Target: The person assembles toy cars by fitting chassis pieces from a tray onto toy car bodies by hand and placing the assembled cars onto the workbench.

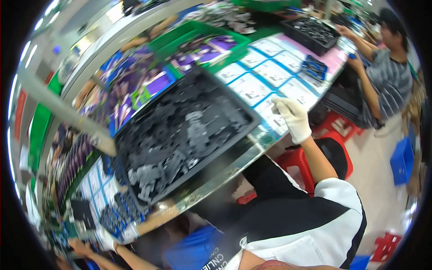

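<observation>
My right hand (293, 118), in a white glove, is raised over the near edge of the bench beside white sheets (253, 88) framed with blue strips. Its fingers are bent together; whatever they may hold is too small to make out. Left of it lies a large black tray (211, 155) with many small black plastic parts (195, 128) heaped inside. My left hand (105, 239), also gloved in white, is far to the lower left, by a pile of blue and black parts (119, 213). Blur hides its fingers.
Green bins (240, 41) and a blue bin with purple-wrapped pieces stand behind the tray. A person in a striped shirt (389, 85) works at the right by another black tray (330, 45). A red stool (297, 166) is near my right arm. A pale rail (67, 112) crosses the left.
</observation>
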Demonstrator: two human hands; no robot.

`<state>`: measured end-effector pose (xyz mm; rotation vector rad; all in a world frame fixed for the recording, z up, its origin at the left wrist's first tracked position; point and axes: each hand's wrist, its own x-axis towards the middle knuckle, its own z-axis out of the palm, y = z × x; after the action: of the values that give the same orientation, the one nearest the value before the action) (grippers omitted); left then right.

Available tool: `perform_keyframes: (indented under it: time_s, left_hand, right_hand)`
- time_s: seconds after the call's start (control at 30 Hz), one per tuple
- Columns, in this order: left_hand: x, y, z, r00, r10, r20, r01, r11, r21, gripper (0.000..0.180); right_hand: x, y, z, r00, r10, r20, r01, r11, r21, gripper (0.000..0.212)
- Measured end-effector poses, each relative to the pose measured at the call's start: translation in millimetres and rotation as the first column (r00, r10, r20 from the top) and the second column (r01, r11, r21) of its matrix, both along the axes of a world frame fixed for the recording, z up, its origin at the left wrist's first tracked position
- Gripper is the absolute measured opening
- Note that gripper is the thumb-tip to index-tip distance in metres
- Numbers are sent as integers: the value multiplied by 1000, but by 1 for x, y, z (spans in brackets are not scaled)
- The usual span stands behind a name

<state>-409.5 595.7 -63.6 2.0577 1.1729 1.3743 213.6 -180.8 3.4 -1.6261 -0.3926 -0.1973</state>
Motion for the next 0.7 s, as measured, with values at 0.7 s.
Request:
perform_keyframes:
  time_s: [0.7]
  left_hand:
    - [354,-544,95,661,-368,654,606,776,-176,33]
  right_hand:
    - [109,-173,-10,788,-345,510,594,645,-481,14]
